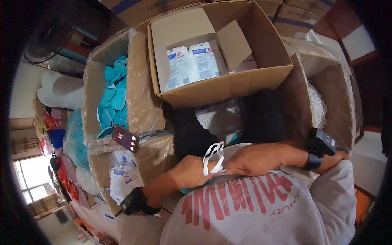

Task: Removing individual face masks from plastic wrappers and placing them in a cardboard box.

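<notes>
Cardboard cartons (224,88) hold blue-labelled packets (178,69); hands (246,160) apparently grip white straps (217,168).

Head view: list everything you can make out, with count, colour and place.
Large open cardboard boxes: four, brown, centre, right, two left
Open inner carton: one, pale tan, inside centre box
Flat printed packets: several, white-blue, inner carton and lower-left box
Soft fabric pieces: many, teal, upper-left box
Slim smartphone: one, dark, by left boxes
Thin cord bundle: one, white, right box
Narrow fabric straps: count unclear, white, at the hands
Paned window: one, bright, far left
Long-sleeved top: one, grey with red print, on wearer
Wrist devices: two, black, one per wrist
Left hand: one, bare, lower centre
Right hand: one, bare, beside it
</notes>
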Demonstrator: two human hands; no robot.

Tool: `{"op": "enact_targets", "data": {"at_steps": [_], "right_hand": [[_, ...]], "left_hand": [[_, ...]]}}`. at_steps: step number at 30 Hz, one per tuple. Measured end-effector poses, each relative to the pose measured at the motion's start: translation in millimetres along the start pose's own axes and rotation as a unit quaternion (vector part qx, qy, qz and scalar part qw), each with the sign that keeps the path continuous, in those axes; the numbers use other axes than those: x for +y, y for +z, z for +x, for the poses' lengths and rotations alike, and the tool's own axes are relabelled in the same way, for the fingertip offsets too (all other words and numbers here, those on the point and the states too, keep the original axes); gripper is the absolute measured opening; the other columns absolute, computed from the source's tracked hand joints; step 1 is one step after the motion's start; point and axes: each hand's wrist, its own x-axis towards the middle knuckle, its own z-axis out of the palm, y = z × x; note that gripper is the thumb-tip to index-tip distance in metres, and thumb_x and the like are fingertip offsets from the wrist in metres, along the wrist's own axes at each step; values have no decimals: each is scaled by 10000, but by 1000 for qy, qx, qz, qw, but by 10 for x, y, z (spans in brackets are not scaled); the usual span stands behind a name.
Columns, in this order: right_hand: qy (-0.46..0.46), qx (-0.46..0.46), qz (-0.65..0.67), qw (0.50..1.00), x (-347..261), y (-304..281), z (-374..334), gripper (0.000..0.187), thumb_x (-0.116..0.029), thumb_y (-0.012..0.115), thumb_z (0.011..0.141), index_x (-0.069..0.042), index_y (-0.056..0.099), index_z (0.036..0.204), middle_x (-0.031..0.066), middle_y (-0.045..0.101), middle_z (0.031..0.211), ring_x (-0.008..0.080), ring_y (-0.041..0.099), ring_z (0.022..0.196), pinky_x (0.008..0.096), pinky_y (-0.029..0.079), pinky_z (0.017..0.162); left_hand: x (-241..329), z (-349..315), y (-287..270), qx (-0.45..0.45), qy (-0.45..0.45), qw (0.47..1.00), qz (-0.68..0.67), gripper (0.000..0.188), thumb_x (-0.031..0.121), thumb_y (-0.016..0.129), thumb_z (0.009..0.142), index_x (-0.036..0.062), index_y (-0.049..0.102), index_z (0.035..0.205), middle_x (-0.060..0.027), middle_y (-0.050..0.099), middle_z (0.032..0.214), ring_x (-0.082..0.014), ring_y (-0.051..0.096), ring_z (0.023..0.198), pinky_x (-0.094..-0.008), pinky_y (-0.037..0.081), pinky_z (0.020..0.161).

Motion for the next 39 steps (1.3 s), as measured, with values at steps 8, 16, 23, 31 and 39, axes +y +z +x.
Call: {"op": "enact_targets", "data": {"at_steps": [8, 16, 23, 31, 39], "right_hand": [[104, -55, 73, 990, -171, -85, -430, 273, -291, 374, 907, -44, 488, 915, 196, 554, 823, 359, 550, 808, 414, 427, 712], [154, -38, 98, 982, -315, -201, -635, 308, -315, 355, 928, -37, 487, 938, 203, 548, 844, 360, 537, 801, 405, 420, 692], [186, -45, 108, 975, -433, -313, -759, 374, -344, 307, 934, -25, 502, 943, 191, 567, 854, 353, 553, 832, 399, 433, 728], [213, 153, 249, 932, 189, -175, -884, 258, -250, 388, 926, -41, 535, 892, 2, 494, 718, 99, 452, 652, 255, 421, 652], [299, 359, 442, 766, 1532, 173, 154, 286, -237, 468, 894, -47, 521, 1101, 54, 560, 962, 151, 533, 796, 276, 442, 779]], "left_hand": [[2, 11, 218, 6, 11, 1000, 19, 279, 357, 502, 837, 118, 561, 967, -127, 599, 864, -307, 598, 728, -401, 488, 631], [113, 54, 68, 70, 54, 996, 27, 210, 291, 512, 830, 85, 529, 868, -128, 595, 790, -312, 598, 731, -397, 490, 612], [210, 44, -79, 9, -76, 997, -1, 230, 281, 533, 808, 97, 550, 945, -136, 597, 842, -322, 589, 781, -407, 475, 669], [-146, -119, -480, 150, -170, 973, 30, 246, 223, 552, 782, 64, 554, 970, -161, 589, 863, -328, 563, 812, -399, 443, 691], [-358, 329, -701, 218, -145, 959, -109, 351, 179, 636, 732, 67, 522, 1044, -51, 555, 816, -177, 533, 791, -299, 418, 729]]}}
